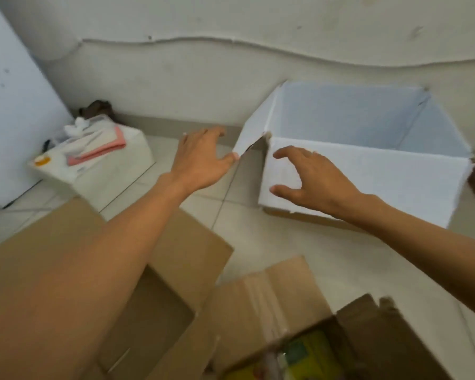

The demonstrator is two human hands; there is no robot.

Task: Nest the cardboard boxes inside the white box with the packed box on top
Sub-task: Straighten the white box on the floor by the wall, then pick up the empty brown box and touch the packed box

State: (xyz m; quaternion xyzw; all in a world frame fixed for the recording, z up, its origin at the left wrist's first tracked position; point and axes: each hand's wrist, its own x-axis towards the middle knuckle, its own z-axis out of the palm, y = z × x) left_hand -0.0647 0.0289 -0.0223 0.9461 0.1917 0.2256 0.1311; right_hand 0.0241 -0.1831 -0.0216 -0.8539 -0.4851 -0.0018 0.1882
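Nearest lay a packed box (313,349) and an open cardboard box (154,305). Beyond, the left hand (200,160) reached with fingers spread, touching a flap of the white box (368,176) on the floor; the right hand (313,182) hovered half-curled at its front, grasping nothing

Your left forearm (99,270) hides much of the open cardboard box (159,319) beneath it, the packed box (307,349) is cut off by the bottom edge with its yellow-green contents too blurred to identify, and the dark thing (98,108) behind the small white box (93,157) stays indistinct.
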